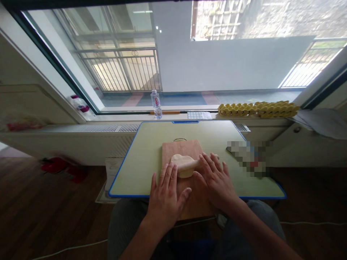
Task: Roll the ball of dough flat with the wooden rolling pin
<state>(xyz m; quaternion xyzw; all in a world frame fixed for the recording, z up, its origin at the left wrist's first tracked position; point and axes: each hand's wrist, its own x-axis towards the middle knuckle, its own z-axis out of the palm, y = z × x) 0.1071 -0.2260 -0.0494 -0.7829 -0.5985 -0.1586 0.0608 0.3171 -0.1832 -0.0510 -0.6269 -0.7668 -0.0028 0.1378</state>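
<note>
A pale flattened piece of dough (182, 159) lies on a wooden cutting board (191, 145) in front of me. Across the dough rests a light wooden rolling pin (187, 165). My left hand (166, 196) lies palm down over the pin's left end, its fingers stretched forward and the thumb spread to the side. Over the right end is my right hand (217, 182), also open, with flat fingers on the pin. One tip of the pin shows just beyond these fingers. Both palms hide what is beneath them.
The board sits on a pale green table (143, 155) with a blue edge. A blurred-out object (249, 157) lies at the table's right. On the windowsill stand a clear bottle (156, 104) and a long yellow bundle (257, 109). A red object (63, 169) is on the floor at left.
</note>
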